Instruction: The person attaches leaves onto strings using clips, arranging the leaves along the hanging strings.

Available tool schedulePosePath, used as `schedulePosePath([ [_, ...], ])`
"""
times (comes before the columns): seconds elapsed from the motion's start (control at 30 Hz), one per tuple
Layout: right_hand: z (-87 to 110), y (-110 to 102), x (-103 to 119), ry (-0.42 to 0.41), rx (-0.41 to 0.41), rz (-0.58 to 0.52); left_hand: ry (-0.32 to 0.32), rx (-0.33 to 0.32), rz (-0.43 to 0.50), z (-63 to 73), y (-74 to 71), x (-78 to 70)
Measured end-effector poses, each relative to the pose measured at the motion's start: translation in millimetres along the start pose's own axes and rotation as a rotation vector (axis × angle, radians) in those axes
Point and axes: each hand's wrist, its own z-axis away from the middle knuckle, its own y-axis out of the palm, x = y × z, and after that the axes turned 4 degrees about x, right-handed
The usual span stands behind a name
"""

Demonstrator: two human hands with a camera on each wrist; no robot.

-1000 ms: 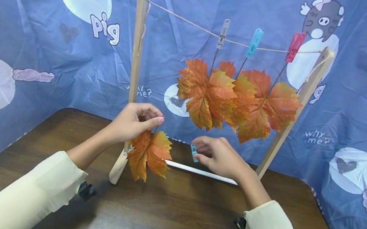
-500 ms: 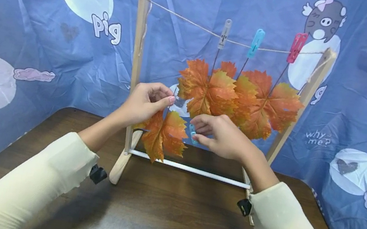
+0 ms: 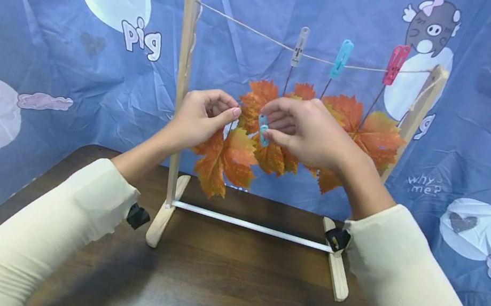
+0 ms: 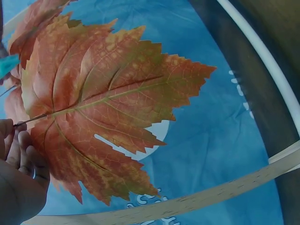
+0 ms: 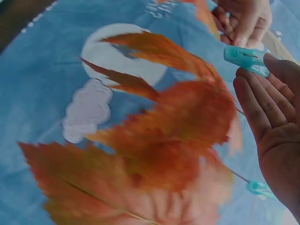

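Observation:
My left hand [image 3: 204,118] pinches the thin stem of an orange-and-yellow maple-like leaf [image 3: 227,159], which hangs below the fingers; the left wrist view shows this leaf [image 4: 103,103] close up. Between the thumb and fingertips of my right hand [image 3: 310,131] is a small light-blue clothespin [image 3: 263,130]. In the right wrist view, the same clothespin [image 5: 246,60] appears near the left hand [image 5: 248,21]. Both hands are below the string [image 3: 247,26]. Behind the right hand, several similar leaves [image 3: 379,140] hang by their stems, partly hidden.
A grey clothespin [image 3: 299,47], a blue clothespin [image 3: 341,59] and a red clothespin [image 3: 395,64] grip the string. It runs between a left wooden post [image 3: 185,56] and a right wooden post [image 3: 422,101]. A white rod [image 3: 253,226] joins their feet on the brown table [image 3: 222,290].
Both hands have risen from near the table toward the string, the left carrying the leaf and the right the blue clothespin. The left hand has also shifted slightly right.

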Motion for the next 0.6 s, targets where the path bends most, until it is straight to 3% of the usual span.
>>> schedulePosePath([
  [0.27,-20.4,-33.3,12.5,0.012,-0.075,0.055,0.02,0.008,-0.042,-12.7,-3.3,-7.8],
  [0.6,-45.6,-61.0,26.8,-0.031,-0.198,0.184,0.043,-0.001,-0.064,-25.5,-11.8,-10.9],
])
